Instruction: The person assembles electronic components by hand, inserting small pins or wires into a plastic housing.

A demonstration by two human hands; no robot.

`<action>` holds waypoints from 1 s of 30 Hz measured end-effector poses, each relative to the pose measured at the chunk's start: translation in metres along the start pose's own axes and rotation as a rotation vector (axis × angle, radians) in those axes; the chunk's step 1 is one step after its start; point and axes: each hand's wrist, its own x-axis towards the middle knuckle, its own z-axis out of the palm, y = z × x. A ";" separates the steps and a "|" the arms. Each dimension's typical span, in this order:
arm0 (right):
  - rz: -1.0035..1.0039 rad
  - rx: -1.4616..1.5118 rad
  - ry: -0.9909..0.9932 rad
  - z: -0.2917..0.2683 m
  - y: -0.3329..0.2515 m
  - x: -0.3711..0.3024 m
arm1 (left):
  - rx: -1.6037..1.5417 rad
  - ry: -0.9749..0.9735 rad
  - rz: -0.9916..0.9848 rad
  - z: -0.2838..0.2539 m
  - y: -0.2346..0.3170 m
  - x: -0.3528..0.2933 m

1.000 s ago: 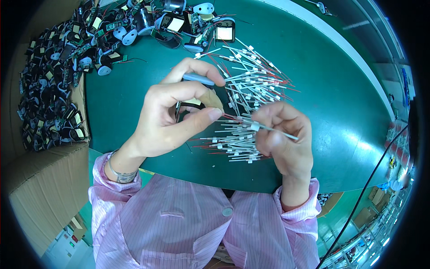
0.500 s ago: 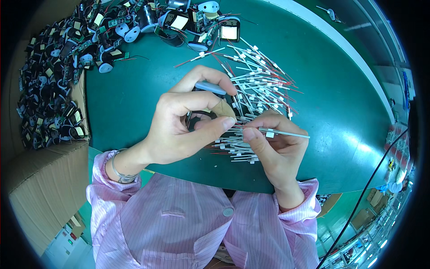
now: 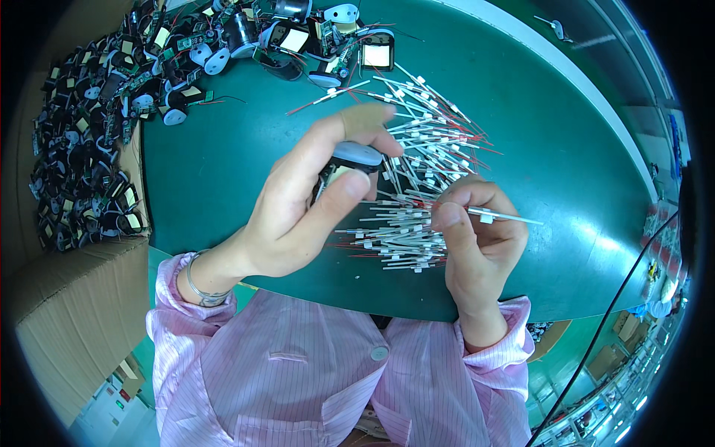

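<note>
My left hand is closed around a small black housing with a rounded grey-blue end cap. The thumb presses its near side, and the index finger, wrapped in a tan covering, is raised off it. Most of the housing is hidden by my fingers. To the right, thumb and index of my right hand pinch a thin white cable lead with a white tag on it. Its white end sticks out rightward. Below and between my hands lies a bundle of similar white leads with red wire ends.
More white leads lie in a loose heap beyond my hands on the green table. Several black housings with circuit boards and wires sit at the far side. A cardboard box at left holds many more.
My hands have moved apart, the right one shifting rightward with the lead. My left index finger has lifted up and away from the thumb, and the housing is more exposed.
</note>
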 end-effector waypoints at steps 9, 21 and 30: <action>0.119 0.145 -0.005 0.000 -0.004 0.008 | 0.281 -0.221 0.090 -0.005 -0.009 0.003; -0.060 -0.135 -0.026 -0.003 -0.012 0.006 | 0.049 -0.196 0.230 0.005 -0.023 0.002; -0.150 -0.201 -0.029 -0.004 -0.013 0.005 | 0.078 -0.125 0.283 0.009 -0.022 0.004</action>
